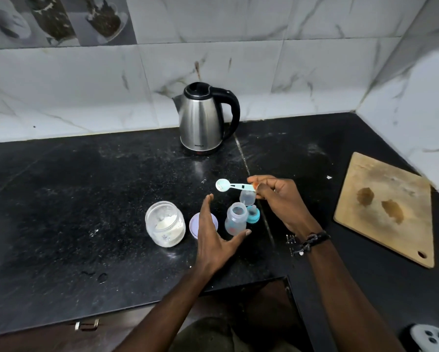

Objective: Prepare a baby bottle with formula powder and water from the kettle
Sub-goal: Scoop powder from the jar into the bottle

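1. Black stone counter (61, 212) carries everything; nearest the viewer, the left hand (212, 240) is spread with straight fingers and holds nothing, its thumb tip just beside the base of the baby bottle (235, 219)
2. Beside that hand lies a pale round lid (194, 226), partly hidden behind it, and further left stands the open glass jar (165, 224) with a low layer of whitish formula powder in the bottom
3. The bottle stands upright and uncapped; its teal collar with teat (253, 214) and a clear cap (247, 198) rest just behind it
4. The right hand (277, 196) pinches the handle end of a pale blue scoop (232, 186) between thumb and fingers, bowl pointing left, above the counter; whether the bowl holds powder I cannot tell
5. Judging by this, the dosing step is in hand: the next move calls for carrying the scoop to the jar, or tipping it squarely over the narrow bottle mouth, while the free hand steadies the bottle
6. Farthest back, against the marble tiles, stands the steel kettle (204, 118) with its lid closed; small lettering near its base is too small to read. A wooden board (386, 209) lies well apart at the right
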Motion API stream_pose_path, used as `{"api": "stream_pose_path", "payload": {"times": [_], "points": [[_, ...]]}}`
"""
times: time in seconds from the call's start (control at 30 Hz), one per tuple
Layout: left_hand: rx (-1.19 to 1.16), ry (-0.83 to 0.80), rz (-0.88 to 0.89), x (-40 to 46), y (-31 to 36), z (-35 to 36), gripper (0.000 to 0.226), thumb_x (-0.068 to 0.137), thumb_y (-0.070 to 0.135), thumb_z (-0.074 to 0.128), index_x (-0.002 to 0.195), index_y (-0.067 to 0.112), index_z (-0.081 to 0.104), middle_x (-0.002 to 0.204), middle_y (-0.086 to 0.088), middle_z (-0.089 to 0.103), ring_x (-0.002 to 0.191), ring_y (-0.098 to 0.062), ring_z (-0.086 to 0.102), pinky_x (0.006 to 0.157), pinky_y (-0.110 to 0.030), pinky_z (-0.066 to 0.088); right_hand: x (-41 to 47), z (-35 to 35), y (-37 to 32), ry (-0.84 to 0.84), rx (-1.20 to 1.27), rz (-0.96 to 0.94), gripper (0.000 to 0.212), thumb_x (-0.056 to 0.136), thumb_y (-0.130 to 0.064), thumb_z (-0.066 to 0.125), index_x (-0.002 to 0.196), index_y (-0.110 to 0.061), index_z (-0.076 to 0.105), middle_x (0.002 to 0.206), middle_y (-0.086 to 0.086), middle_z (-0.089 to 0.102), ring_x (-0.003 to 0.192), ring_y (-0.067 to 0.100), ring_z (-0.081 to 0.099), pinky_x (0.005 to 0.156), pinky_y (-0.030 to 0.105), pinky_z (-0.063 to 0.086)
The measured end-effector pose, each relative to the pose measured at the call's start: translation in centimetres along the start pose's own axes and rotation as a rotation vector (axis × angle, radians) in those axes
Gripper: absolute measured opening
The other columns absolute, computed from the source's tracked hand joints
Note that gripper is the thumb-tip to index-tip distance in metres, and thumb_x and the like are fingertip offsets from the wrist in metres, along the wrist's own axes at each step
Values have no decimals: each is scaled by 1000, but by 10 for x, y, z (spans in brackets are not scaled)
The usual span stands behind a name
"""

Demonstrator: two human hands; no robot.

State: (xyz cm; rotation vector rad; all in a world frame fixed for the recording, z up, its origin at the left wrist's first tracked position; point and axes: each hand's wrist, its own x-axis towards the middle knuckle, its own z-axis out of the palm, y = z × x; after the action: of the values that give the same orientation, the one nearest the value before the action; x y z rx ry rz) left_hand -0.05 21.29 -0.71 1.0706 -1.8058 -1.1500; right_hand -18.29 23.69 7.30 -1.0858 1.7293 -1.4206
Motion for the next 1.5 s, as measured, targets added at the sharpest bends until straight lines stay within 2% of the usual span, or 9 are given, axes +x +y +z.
{"api": "stream_pose_path", "payload": {"times": [0.13,0.23,0.37,0.5,0.7,0.9,1.0,1.17,1.5], "points": [[98,-117,-84,9,-11,14,133,65,49,96,163,13,13,170,-3,21,156,-15,22,127,-31,23,-2,-11,6,30,-5,-6,18,96,-4,59,98,-1,76,113,0,73,106,10,68,94,32,54],[124,-119,-122,13,-11,22,129,64,46,97,161,10,20,166,-5,33,152,-20,33,120,-29,29,-3,-16,5,35,2,-2,18,96,-3,58,97,1,76,113,1,73,105,8,68,94,32,55],[130,-113,-128,18,-12,28,125,63,45,98,158,8,27,157,-6,48,143,-23,47,116,-42,42,-3,-19,6,43,2,3,18,96,-3,59,96,0,77,111,-1,74,104,7,68,96,33,54],[95,-100,-138,22,-13,32,108,64,35,99,151,11,39,142,-3,62,128,-22,59,106,-39,49,-4,-21,7,45,-1,7,18,95,-4,59,95,-1,77,111,-1,74,104,9,68,95,33,54],[-14,-43,-100,24,-13,32,65,67,20,98,118,26,57,109,14,70,96,-3,66,85,-31,55,-4,-22,2,40,20,14,18,96,-3,59,93,-2,77,112,0,74,102,8,68,90,31,55],[-154,58,-65,19,-4,16,62,64,14,99,110,33,63,106,14,73,98,6,66,86,-14,51,-7,-27,-12,32,112,-22,22,96,-1,57,88,-8,76,114,4,74,97,5,67,81,23,54],[-187,96,-47,20,-3,2,63,61,22,101,111,38,66,108,11,76,104,-1,69,92,-22,55,-8,-29,-19,12,131,-34,25,96,-1,57,85,-13,76,113,3,74,100,6,68,82,23,54],[-113,102,-29,20,-4,-17,62,64,20,99,118,23,68,112,11,75,104,2,68,86,-14,52,-9,-24,-20,-19,72,-54,22,96,-1,57,84,-2,75,113,1,74,104,10,68,88,29,53],[-80,131,-27,16,-1,-26,66,68,35,96,125,21,66,119,11,73,111,-7,68,94,-37,58,-14,-13,-18,-39,-49,-60,16,95,-1,60,92,3,76,113,2,73,107,17,68,97,34,54]]}}
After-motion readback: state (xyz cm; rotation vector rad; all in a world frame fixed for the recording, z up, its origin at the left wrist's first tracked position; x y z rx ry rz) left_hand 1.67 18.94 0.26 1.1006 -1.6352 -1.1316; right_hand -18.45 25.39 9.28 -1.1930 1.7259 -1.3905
